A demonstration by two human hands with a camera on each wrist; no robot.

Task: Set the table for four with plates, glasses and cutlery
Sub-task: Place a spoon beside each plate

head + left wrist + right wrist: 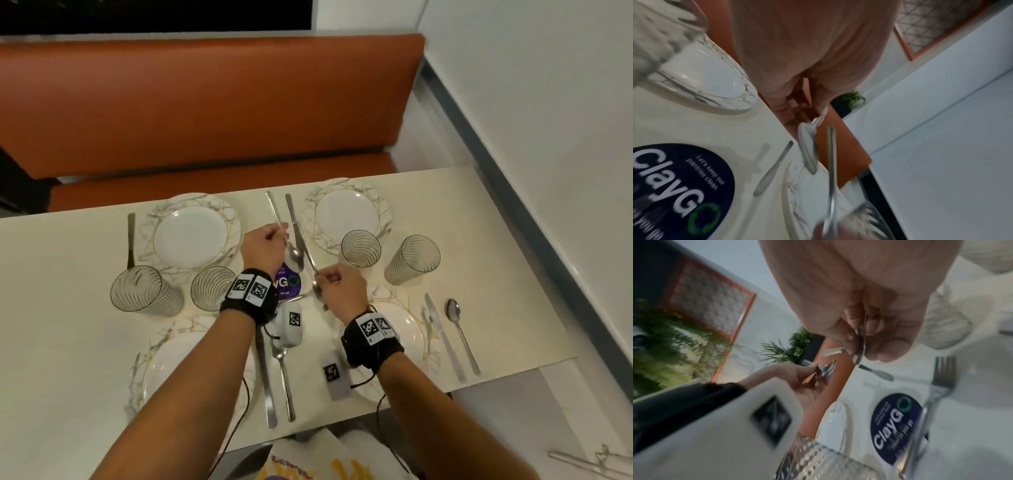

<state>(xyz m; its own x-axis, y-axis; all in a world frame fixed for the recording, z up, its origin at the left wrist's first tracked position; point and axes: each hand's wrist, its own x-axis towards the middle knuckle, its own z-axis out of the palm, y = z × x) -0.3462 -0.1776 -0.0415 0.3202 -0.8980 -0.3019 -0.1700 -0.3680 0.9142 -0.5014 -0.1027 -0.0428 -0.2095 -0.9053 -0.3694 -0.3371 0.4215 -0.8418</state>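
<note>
Left hand (265, 244) grips a spoon (295, 255); right hand (337, 286) pinches, seemingly, a knife (305, 248).

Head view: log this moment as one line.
left hand: holds spoon | right hand: holds utensil | both over table centre
</note>
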